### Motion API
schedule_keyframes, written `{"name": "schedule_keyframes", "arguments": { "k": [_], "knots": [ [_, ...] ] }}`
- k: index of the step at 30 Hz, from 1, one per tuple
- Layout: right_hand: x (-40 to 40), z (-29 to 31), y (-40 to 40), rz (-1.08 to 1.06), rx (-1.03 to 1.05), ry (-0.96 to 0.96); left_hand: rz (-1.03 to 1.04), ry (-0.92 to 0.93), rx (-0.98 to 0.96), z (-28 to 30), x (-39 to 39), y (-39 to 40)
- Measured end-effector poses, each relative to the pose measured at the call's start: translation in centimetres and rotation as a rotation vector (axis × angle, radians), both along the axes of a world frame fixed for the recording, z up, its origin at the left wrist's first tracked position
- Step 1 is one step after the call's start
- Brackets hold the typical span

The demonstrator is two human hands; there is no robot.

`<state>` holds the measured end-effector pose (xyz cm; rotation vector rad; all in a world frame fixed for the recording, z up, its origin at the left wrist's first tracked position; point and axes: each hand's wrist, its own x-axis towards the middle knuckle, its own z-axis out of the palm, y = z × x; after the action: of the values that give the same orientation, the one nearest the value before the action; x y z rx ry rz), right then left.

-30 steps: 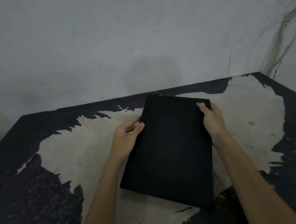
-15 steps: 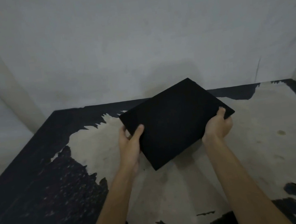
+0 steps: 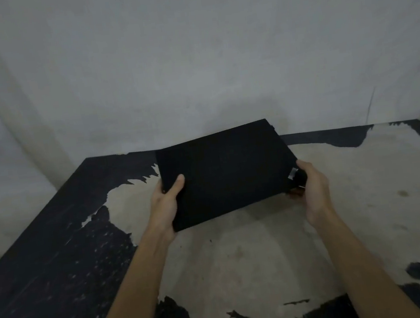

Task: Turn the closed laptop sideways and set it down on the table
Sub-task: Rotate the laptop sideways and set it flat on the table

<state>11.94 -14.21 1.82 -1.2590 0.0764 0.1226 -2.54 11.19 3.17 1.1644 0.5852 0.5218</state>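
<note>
The closed black laptop [image 3: 225,171] is held above the table [image 3: 243,261], its long side running left to right and its far edge tilted up. My left hand [image 3: 166,207] grips its near left corner, thumb on the lid. My right hand [image 3: 312,190] holds the near right corner, fingers curled under it beside a small silver logo. The laptop casts a shadow on the tabletop below, so it hangs a little above the surface.
The table has a worn top, black paint at the edges [image 3: 56,259] and a pale bare patch in the middle. A white cloth backdrop [image 3: 191,67] hangs behind the far edge of the table.
The laptop has turned from pointing away from me to lying sideways, and has flattened out since half a second ago. Both hands kept hold and shifted along its edges.
</note>
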Motion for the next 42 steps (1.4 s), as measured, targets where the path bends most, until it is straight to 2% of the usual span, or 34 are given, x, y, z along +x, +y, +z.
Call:
{"name": "schedule_keyframes", "arguments": {
  "k": [4,13,26,34,42],
  "knots": [
    [1.6,1.5,-1.6,0.259,-0.119,-0.043,-0.065,0.026,0.023,1.1,-1.4,2.7],
    [1.5,1.9,0.6,0.447,-0.086,-0.138,-0.156,0.07,0.031,0.7,-2.7,3.2],
    [3.0,-1.5,0.7,0.294,-0.219,-0.126,-0.108,0.133,0.295,-1.3,-0.1,3.3],
    [5.8,-2.6,2.4,0.26,-0.296,-0.099,-0.06,0.194,0.559,-3.3,2.8,4.8],
    [7.8,-4.2,3.5,0.172,-0.493,-0.228,0.009,0.2,0.739,-4.2,4.8,5.7]
  ]
}}
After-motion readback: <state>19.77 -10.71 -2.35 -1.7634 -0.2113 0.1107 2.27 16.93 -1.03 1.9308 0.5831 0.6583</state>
